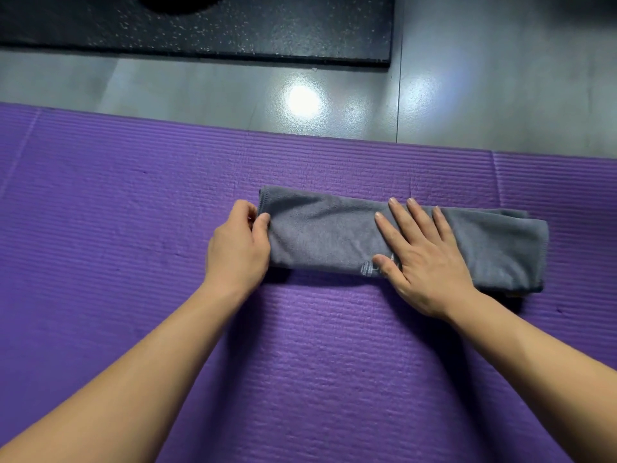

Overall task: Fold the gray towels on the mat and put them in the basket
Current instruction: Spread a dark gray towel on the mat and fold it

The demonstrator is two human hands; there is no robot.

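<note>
Towel folded to a long band on the mat, one end pinched, the middle pinned.

The gray towel (320, 228) lies across the purple mat (133, 212), folded lengthwise into a layered band. The left grip (238, 248) pinches the towel's left end between thumb and curled fingers. The right grip (424, 262) lies flat with straight fingers, pressing the band right of its middle and grasping nothing. The cloth looks soft, light and limp, so it would likely sag and slide apart if lifted by a single layer. The best hold seems to be the whole left end, all layers together, brought over to the right end while the flat palm marks the crease. The stacked edges at the right end look slightly uneven and may need squaring. No basket is in view.
</note>
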